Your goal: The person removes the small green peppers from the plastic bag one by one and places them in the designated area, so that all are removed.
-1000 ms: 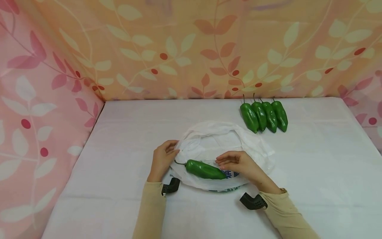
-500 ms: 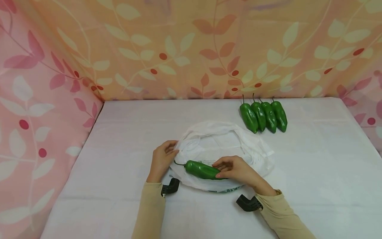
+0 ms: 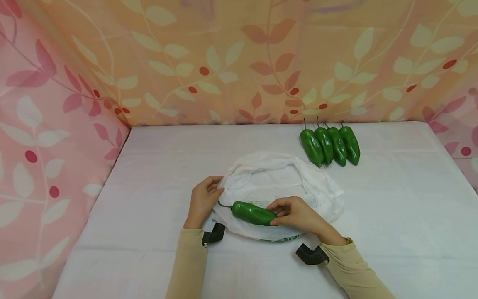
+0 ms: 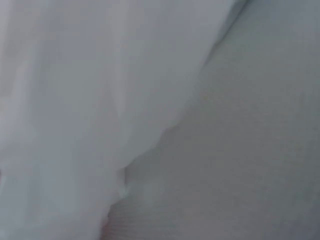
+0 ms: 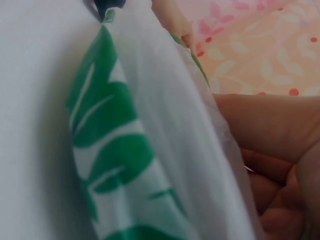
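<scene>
A white plastic bag (image 3: 324, 182) lies spread on the table, its mouth opened wide. One long green pepper (image 3: 251, 212) rests at the near side of that mouth, stem pointing left. My right hand (image 3: 300, 215) grips its tip end, thumb on the near side and fingers on the far side. At the bag's left rim, my left hand (image 3: 203, 201) pinches the plastic between thumb and fingers. The left wrist view holds mostly blurred white film of the bag (image 4: 75, 100). Green print on the bag (image 5: 112, 145) shows in the right wrist view, hiding most of the pepper.
Several more green peppers (image 3: 338, 146) lie side by side at the table's back edge, right of centre, stems toward the wall. A white cloth covers the table (image 3: 149, 166). Leaf-patterned fabric (image 3: 224, 62) hangs behind and at the sides.
My right hand has come down and left from above the bag onto the pepper's tip end and taken hold of it. The left hand stays at the bag's rim.
</scene>
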`<action>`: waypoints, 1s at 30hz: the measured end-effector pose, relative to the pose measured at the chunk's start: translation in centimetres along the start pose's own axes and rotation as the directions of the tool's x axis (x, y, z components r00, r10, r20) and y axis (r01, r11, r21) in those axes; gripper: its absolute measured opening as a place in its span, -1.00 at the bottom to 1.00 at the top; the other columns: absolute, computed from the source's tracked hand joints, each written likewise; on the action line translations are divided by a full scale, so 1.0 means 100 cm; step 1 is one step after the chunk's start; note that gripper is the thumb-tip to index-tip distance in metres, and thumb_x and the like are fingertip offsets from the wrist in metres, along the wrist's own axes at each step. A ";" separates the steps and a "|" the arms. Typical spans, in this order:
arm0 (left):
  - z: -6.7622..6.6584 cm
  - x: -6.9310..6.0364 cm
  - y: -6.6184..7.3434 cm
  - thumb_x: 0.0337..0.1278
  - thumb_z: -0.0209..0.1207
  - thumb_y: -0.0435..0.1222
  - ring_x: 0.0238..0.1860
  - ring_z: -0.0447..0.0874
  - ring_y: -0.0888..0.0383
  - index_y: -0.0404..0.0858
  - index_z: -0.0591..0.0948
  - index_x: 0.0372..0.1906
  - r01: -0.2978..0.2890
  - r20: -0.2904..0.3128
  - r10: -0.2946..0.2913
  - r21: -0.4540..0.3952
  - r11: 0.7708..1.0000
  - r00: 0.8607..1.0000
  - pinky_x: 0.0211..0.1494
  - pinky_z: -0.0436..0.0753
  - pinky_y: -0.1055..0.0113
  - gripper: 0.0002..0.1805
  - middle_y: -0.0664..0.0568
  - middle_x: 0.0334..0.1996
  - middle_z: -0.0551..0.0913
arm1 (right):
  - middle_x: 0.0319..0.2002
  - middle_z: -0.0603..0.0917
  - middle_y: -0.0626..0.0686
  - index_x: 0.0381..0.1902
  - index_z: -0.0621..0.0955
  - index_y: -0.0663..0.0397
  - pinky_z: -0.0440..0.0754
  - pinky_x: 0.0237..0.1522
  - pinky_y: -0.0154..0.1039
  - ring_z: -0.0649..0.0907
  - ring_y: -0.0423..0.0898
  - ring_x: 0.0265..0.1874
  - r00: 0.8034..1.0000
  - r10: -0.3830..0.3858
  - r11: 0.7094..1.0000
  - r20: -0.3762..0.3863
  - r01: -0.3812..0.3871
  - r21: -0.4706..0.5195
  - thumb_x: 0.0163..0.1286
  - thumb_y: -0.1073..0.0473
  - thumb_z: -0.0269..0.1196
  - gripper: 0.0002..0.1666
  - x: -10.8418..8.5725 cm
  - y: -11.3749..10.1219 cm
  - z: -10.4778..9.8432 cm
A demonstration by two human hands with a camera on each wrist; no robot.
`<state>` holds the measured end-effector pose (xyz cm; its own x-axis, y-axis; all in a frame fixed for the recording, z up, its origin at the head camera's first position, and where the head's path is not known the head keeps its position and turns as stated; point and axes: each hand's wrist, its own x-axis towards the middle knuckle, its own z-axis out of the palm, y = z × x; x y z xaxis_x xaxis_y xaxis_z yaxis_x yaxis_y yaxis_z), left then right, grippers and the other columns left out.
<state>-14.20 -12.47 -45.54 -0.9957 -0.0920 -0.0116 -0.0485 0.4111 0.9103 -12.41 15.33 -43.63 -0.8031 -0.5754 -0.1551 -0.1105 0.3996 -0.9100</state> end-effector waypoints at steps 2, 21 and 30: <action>0.000 0.000 0.000 0.04 0.27 -0.45 -0.08 0.67 0.03 -0.28 0.64 -0.03 0.002 0.000 -0.002 -0.003 1.000 1.000 -0.01 0.63 0.18 -0.68 -0.13 -0.08 0.67 | -0.27 0.69 0.03 -0.14 0.67 0.18 0.63 -0.27 -0.32 0.66 -0.12 -0.30 1.000 -0.009 1.000 -0.007 0.009 0.008 0.08 0.20 0.43 -0.64 0.000 0.001 0.000; -0.002 -0.001 0.002 0.04 0.27 -0.47 -0.05 0.65 0.02 -0.30 0.63 -0.01 0.003 0.003 -0.003 -0.008 1.000 1.000 0.02 0.61 0.17 -0.66 -0.15 -0.06 0.66 | -0.15 0.69 0.11 -0.11 0.67 0.21 0.64 -0.23 -0.34 0.68 -0.12 -0.23 0.998 -0.056 0.996 -0.026 0.054 -0.068 0.11 0.23 0.41 -0.65 0.000 0.001 -0.007; 0.000 0.000 0.001 0.04 0.27 -0.45 -0.07 0.66 0.04 -0.30 0.64 -0.03 0.004 0.000 -0.004 0.002 1.000 1.000 0.01 0.62 0.19 -0.68 -0.13 -0.07 0.66 | -0.16 0.70 0.08 -0.13 0.70 0.16 0.64 -0.23 -0.34 0.68 -0.15 -0.22 0.994 -0.104 0.992 -0.021 0.102 -0.069 0.10 0.23 0.42 -0.67 -0.002 0.002 -0.007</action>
<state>-14.18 -12.45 -45.44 -0.9955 -0.0936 -0.0150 -0.0525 0.4123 0.9095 -12.70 16.05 -43.45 -0.7992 -0.5988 -0.0519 -0.2318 0.3868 -0.8926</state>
